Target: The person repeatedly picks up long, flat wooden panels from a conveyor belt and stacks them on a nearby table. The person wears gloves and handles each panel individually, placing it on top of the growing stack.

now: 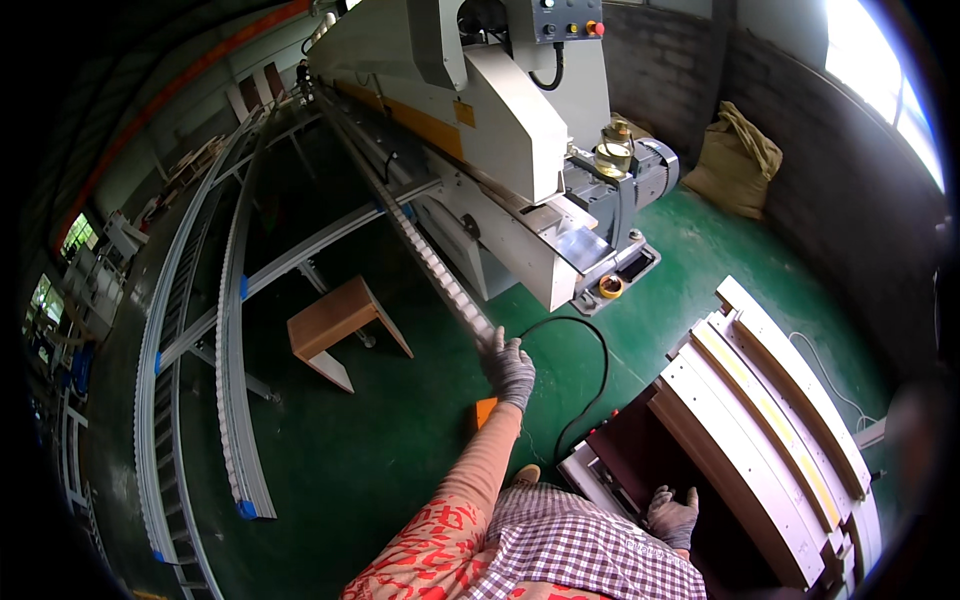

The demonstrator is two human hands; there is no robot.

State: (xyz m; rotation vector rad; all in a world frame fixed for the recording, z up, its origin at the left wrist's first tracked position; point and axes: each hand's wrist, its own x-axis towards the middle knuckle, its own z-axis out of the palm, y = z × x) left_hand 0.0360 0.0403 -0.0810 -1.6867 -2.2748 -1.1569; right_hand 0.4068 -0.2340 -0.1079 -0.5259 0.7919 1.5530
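Note:
My left hand [510, 372], in a grey glove, is closed over the near end of a long roller rail [440, 272]. The rail runs away from me along the front of a big white machine [515, 125]; small pale rollers line its near stretch. Lower right, my right hand [672, 518] is gloved too, its fingers apart and nothing seen in them. It hovers by a dark brown panel [655, 455], beside a stack of long pale boards [745, 440]. Whether it touches the panel I cannot tell.
Two more roller rails [232, 380] stand at left on a metal cross frame [310, 240]. Under it sits a small wooden stool [335, 318]. A black cable [605, 355] loops over the green floor. A motor [655, 170] and a sack [735, 165] are at back right.

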